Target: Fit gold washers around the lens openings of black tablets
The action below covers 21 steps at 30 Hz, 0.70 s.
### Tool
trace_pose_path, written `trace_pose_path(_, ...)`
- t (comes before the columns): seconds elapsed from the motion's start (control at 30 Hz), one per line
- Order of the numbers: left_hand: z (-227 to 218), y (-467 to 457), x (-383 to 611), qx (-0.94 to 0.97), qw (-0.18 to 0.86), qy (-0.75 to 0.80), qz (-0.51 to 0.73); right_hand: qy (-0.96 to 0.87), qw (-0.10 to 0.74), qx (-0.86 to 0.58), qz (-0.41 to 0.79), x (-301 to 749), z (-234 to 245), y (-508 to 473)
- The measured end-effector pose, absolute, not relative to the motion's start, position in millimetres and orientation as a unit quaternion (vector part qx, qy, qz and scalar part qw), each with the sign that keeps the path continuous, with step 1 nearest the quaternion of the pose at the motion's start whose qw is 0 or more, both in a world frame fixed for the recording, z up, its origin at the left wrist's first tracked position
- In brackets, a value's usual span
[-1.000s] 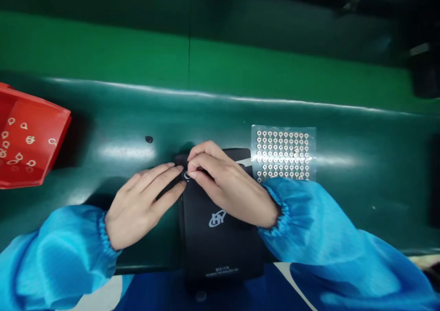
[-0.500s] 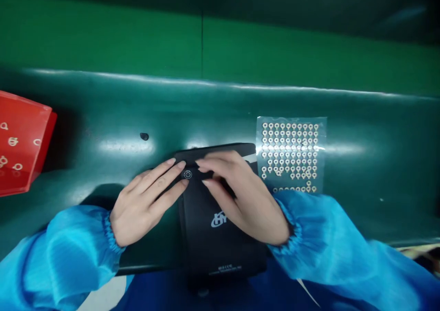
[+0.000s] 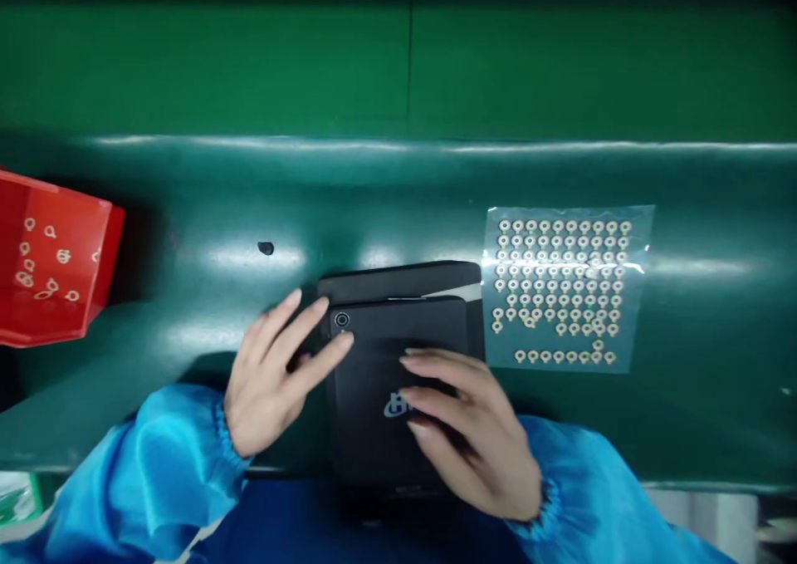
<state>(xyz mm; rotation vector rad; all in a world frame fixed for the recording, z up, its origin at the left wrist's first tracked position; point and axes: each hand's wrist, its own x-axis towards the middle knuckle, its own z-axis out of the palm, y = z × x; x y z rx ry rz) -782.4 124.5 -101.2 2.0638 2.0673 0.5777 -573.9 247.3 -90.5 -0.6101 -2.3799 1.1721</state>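
We have a black tablet [image 3: 398, 356] lying flat on a slightly larger black panel [image 3: 398, 282], with a partly hidden white logo [image 3: 396, 406] on its face. Near its upper left corner sits a small round lens [image 3: 341, 321] inside a pale ring [image 3: 335, 321], which seems to lie flush, as far as we can tell.

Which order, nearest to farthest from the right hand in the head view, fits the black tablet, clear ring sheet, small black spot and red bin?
1. Black tablet: under the right hand, centre.
2. Clear ring sheet: up and right.
3. Small black spot: upper left.
4. Red bin: far left.
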Motion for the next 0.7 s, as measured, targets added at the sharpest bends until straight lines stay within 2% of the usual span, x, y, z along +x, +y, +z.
trace_pose_path(0.1, -100, 89, -765, 0.640, 0.143, 0.723, 0.216, -0.855, 0.209, -0.317, 0.353, -539, -92, 245)
trace_pose_path(0.2, -99, 64, -742, 0.611, 0.201, 0.751, 0.150, -0.868, 0.119, -0.387, 0.288, -506, -96, 230)
trace_pose_path(0.27, -101, 58, -726, 0.603, 0.220, 0.754, 0.138, -0.870, 0.070, -0.389, 0.293, -494, -100, 215)
trace_pose_path(0.33, -104, 58, -713, 0.584, 0.223, 0.763, 0.164, -0.859, 0.062, -0.397, 0.318, -490, -102, 199)
trace_pose_path(0.53, -98, 47, -681, 0.394, 0.321, 0.788, 0.348, -0.695, 0.161, -0.528, 0.460, -482, -107, 153)
trace_pose_path(0.6, -94, 42, -676, 0.344, 0.323, 0.798, 0.375, -0.642, 0.208, -0.557, 0.484, -477, -113, 149)
trace_pose_path(0.7, -92, 50, -678, 0.331, 0.300, 0.790, 0.420, -0.630, 0.285, -0.525, 0.496, -480, -122, 162)
